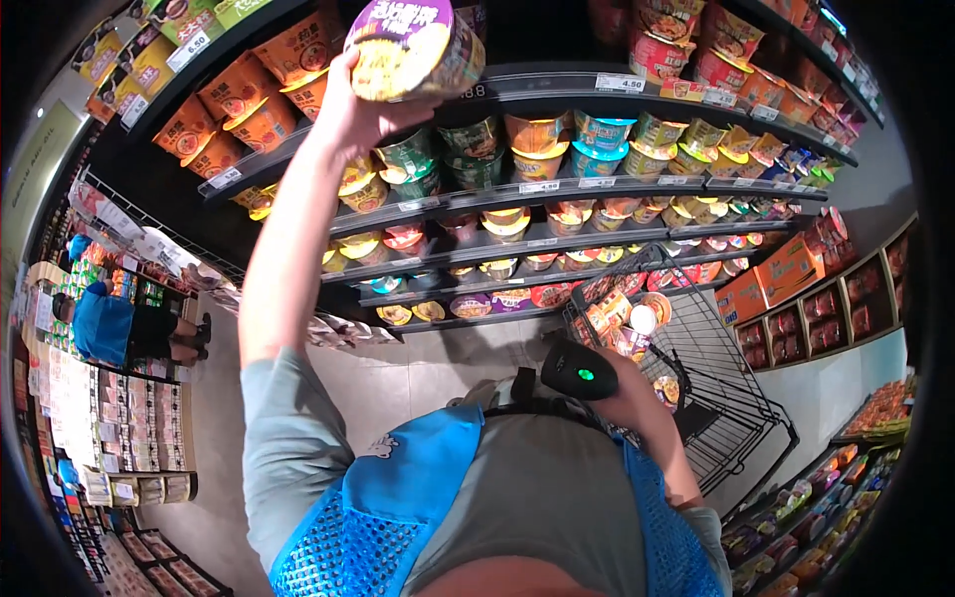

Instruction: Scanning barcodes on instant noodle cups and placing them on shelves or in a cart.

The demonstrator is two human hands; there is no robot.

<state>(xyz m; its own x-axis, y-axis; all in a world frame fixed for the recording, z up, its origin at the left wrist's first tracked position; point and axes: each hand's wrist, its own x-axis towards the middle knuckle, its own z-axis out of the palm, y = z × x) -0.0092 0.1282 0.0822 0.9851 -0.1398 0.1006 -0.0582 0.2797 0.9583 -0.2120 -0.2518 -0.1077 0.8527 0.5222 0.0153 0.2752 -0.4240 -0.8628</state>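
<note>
My left hand (373, 119) is raised at an upper shelf and grips an instant noodle bowl (406, 48) with a purple and yellow lid, tilted so that the lid faces me. Low in front of my body, my right hand (627, 392) is closed around a black handheld barcode scanner (574, 369), whose green light is lit. Just beyond the scanner stands a black wire shopping cart (709, 358) holding several noodle cups and packs (619, 321).
Tiered shelves of instant noodle cups (474, 153) with price tags span the front. Orange cartons (772, 276) and packs line the right side. At left, a person in a blue vest (104, 321) stands in the aisle beside display racks (142, 418). Another stocked shelf (806, 515) is at lower right.
</note>
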